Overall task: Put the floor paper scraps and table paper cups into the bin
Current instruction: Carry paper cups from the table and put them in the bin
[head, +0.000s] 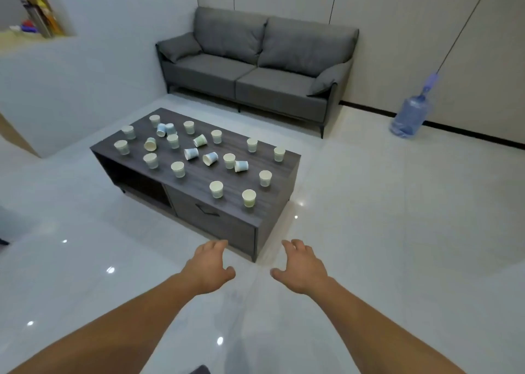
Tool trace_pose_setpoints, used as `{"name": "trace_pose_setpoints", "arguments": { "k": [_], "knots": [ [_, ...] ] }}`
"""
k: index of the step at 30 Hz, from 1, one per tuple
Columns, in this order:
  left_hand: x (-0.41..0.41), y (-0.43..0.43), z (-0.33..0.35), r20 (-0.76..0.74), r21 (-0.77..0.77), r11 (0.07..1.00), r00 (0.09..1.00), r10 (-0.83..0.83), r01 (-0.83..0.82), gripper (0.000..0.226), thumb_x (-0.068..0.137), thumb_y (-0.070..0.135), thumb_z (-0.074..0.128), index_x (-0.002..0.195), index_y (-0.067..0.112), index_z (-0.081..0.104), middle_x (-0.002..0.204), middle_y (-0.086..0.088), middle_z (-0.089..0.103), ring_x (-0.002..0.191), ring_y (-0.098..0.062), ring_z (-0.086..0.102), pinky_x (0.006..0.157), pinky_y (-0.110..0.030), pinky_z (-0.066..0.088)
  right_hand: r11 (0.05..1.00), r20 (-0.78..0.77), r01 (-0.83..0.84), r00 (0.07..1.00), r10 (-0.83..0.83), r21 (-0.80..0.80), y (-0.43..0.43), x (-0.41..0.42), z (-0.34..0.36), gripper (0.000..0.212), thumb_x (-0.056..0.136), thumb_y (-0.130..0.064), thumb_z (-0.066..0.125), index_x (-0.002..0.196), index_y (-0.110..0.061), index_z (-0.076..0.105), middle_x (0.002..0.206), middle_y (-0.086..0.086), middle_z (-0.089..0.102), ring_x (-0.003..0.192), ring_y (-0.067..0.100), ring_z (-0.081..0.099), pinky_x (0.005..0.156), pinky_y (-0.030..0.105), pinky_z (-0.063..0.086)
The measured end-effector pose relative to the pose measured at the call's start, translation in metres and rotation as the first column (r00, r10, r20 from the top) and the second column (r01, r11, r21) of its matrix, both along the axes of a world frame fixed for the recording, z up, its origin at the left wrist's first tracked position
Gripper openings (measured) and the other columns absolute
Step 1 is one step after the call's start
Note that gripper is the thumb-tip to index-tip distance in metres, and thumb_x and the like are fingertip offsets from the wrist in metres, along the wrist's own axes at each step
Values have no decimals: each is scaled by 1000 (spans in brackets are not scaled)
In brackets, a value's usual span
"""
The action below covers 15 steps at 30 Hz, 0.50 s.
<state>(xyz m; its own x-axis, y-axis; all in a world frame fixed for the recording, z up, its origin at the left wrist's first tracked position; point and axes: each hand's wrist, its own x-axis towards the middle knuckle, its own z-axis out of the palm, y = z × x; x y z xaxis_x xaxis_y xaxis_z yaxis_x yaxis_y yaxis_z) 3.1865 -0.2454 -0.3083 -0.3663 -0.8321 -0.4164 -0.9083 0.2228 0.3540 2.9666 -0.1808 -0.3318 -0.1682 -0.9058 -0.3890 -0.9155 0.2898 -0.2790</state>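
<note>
**Cups crowd the table, our hands free**

We hold our left hand (210, 265) and right hand (302, 268) out over the glossy floor (383, 231), palms down, fingers loose, gripping nothing, near the closest corner of the coffee table (272, 203). The paper cups (216, 189) are scattered across its top. Most stand mouth-up, while the tipped cups (241, 166) lie on their sides, pointing various ways. Beyond the table stands a grey sofa (255, 69), and a water jug (410, 119) sits by the right wall.

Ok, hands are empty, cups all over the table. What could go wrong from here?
Tipped cups lie among upright ones; a careless reach may roll them off the table. The front cup stands near the edge and is easily knocked off. No bin is in view, so left hand and right hand may fill with nowhere to unload.
</note>
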Motion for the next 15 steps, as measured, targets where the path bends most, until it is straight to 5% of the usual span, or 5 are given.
{"name": "trace_pose_setpoints", "arguments": {
  "k": [15],
  "knots": [
    [-27,-244,-40,-57,100,995,998,14,-9,73,87,41,56,148,20,23,151,-4,31,137,-25,28,111,-38,32,997,-34,-8,999,11,83,-239,-22,-34,82,85,-56,58,151,-25,20,154,3,26,138,27,30,104,43,39]
  ]
}}
